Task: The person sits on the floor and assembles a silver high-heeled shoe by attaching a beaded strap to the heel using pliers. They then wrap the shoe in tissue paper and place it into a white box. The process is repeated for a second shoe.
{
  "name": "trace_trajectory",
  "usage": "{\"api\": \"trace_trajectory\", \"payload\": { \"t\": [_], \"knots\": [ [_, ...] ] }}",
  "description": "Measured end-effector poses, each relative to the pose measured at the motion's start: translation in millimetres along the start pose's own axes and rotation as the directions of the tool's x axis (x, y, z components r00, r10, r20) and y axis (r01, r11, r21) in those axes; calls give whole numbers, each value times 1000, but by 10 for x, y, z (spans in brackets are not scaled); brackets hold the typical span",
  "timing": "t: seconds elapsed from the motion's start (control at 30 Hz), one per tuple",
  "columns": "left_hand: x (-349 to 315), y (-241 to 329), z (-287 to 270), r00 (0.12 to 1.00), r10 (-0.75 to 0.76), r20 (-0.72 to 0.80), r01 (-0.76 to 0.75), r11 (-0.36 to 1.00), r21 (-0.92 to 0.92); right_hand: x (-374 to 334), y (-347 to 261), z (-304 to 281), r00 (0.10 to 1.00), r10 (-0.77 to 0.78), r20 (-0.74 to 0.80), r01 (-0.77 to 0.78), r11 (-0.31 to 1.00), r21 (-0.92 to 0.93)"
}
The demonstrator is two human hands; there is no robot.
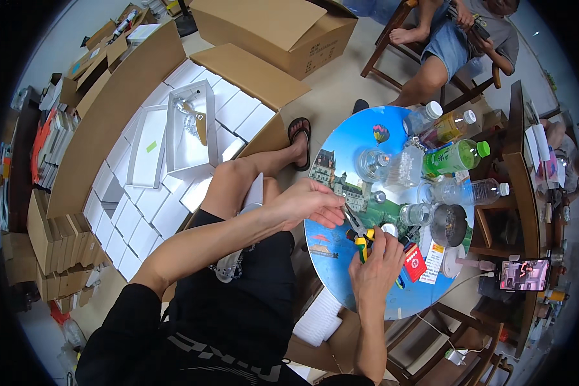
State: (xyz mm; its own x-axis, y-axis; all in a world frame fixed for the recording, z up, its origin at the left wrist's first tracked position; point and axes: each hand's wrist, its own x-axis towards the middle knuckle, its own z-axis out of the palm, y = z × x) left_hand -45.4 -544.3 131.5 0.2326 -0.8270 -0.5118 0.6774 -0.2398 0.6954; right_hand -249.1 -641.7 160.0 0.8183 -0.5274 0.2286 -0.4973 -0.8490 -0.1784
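Note:
My right hand (379,260) grips a pair of pliers (364,243) with yellow and black handles, above the near edge of a round blue table (341,283). The metal jaws point away toward my left hand (312,204). That hand is closed, its fingertips pinched beside the tip of the pliers; whatever lies between them is too small to make out. Just right of the pliers sit a small white round lid (388,229) and a red packet (415,262). A clear object (228,265) rests on my lap, partly covered by my left forearm.
Bottles, including a green one (450,158), glass jars (372,165), a cotton swab box (406,168) and a dark ashtray (449,225) crowd the table. On my left, a big carton (64,161) holds white boxes, one open box (192,164) on top. Another person (437,64) sits beyond the table.

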Motion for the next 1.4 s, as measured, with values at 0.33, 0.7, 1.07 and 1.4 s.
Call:
{"api": "trace_trajectory", "payload": {
  "t": [0.33,0.7,1.07,1.4],
  "knots": [
    [-466,-190,-186,983,106,-150,-140,961,-237,247,170,-24,986,149,-79,-134,977,164],
    [-1511,-1277,-739,790,31,-612,-401,782,-478,693,214,228,942,309,-132,-287,944,162],
    [-1379,-1465,-845,777,-80,-625,-407,693,-595,771,263,342,945,286,-156,-274,957,98],
    [-1353,-1488,-804,765,-135,-630,-437,610,-661,782,280,379,949,261,-175,-256,965,52]
  ]
}}
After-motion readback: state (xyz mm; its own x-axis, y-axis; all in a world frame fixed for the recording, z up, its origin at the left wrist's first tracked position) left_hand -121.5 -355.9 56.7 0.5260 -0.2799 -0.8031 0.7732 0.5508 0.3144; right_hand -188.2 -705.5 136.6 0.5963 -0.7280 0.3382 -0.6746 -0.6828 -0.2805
